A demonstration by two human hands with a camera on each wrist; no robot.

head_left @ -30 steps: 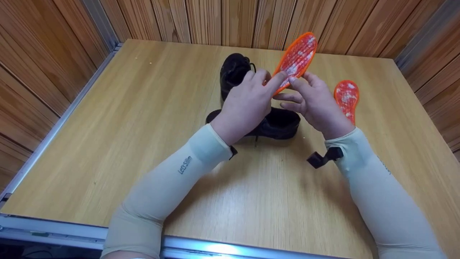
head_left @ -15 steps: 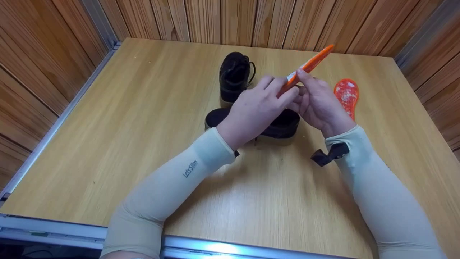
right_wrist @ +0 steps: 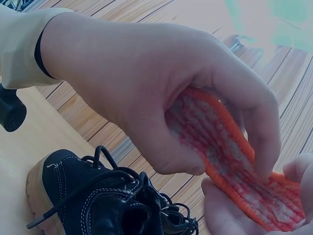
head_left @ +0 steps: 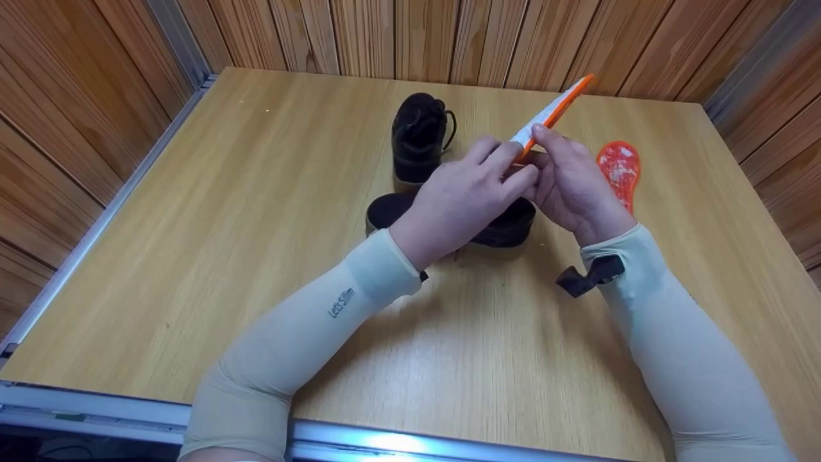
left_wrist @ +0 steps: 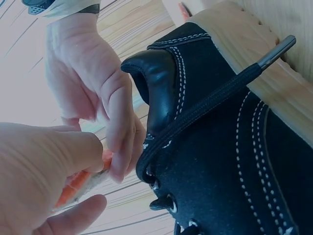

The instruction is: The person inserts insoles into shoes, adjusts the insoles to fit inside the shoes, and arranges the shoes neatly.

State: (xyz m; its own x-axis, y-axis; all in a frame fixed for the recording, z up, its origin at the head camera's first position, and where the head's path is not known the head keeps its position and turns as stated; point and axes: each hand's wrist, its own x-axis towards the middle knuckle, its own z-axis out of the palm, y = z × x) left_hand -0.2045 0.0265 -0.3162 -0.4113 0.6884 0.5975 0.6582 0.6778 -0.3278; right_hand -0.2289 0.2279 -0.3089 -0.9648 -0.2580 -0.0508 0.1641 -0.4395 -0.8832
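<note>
Both hands hold one orange insole in the air, edge-on to the head camera, its toe end pointing up and right. My left hand pinches its lower end with curled fingers; in the right wrist view that left hand wraps the bent insole. My right hand grips the same end from the right. Under the hands a black lace-up shoe lies on the table, seen close in the left wrist view as the shoe. A second black shoe stands behind it.
A second orange insole lies flat on the wooden table, right of the hands. Wood-panelled walls close in the back and both sides. A metal rail runs along the table's front edge.
The held insole has turned from facing the camera to edge-on. Both hands have drawn closer together on its lower end. The shoes and the other insole have stayed put.
</note>
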